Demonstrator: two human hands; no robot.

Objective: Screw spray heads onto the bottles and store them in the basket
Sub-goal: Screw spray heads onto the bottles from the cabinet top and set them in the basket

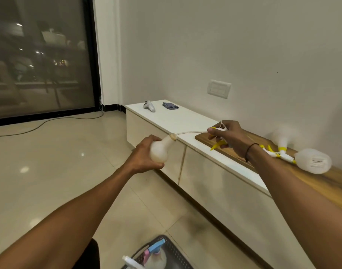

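Note:
My left hand grips a translucent white bottle with its neck pointing up and right. My right hand holds a white spray head with a yellow trigger. The head's thin dip tube runs left, and its end sits at the bottle's mouth. On the wooden board to the right lie two more white bottles with yellow-collared spray heads. A dark perforated basket stands on the floor at the bottom, holding bottles with a blue and a pink spray head.
A long low white cabinet runs along the wall; a grey controller and a folded blue cloth lie at its far end. A cable trails over the tiled floor by the glass door.

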